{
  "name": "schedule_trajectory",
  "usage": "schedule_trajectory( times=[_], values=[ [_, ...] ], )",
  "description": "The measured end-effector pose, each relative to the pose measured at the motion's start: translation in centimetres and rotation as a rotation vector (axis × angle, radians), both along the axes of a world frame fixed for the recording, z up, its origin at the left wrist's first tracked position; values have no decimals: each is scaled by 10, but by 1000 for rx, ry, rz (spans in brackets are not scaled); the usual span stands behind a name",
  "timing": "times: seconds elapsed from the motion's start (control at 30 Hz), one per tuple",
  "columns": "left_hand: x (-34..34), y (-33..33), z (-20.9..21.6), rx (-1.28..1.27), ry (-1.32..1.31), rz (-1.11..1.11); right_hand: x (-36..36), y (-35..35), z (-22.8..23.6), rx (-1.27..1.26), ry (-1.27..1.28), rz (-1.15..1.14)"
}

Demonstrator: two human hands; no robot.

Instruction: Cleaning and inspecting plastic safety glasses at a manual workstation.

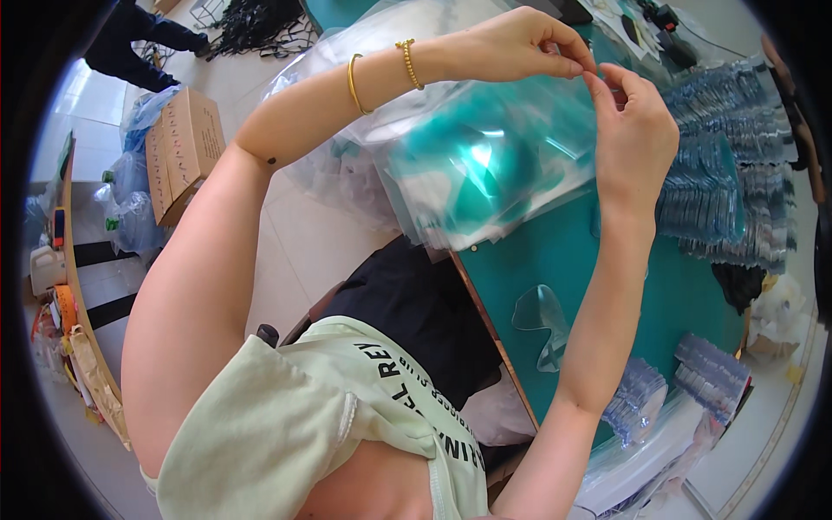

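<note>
My left hand and my right hand meet fingertip to fingertip at the upper right. Thumb and fingers are pinched together on both. Whatever lies between the fingertips is too small or too hidden to make out. Just below the left forearm, a pile of clear plastic bags lies over the near left corner of the green table, with strong glare on it. One loose curved piece of clear plastic rests on the table to the left of my right forearm.
Rows of stacked clear plastic pieces fill the table's right side, and smaller stacks stand nearer me. A cardboard box sits on the floor at left. Another person's dark-clothed leg shows at the upper left.
</note>
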State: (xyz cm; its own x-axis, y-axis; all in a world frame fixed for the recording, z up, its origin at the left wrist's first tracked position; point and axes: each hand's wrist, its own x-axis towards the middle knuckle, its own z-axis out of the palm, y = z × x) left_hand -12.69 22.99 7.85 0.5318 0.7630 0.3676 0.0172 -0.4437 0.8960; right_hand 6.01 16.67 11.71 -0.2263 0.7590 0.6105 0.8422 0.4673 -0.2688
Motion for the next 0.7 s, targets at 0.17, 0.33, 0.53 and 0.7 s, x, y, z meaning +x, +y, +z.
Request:
schedule_trajectory(
  times=[0.17, 0.33, 0.53, 0.7],
  values=[
    [-3, 1, 3, 12, -68, -164, 13, -6, 4, -88, 137, 124],
    [3, -3, 3, 13, 91, -45, 30, -14, 10, -250, 282, 81],
    [15, -1, 2, 24, -22, -193, 29, -17, 4, -94, 158, 82],
    [19, -17, 25, 73, 189, -128, 48, -23, 10, -233, 288, 132]
  ],
)
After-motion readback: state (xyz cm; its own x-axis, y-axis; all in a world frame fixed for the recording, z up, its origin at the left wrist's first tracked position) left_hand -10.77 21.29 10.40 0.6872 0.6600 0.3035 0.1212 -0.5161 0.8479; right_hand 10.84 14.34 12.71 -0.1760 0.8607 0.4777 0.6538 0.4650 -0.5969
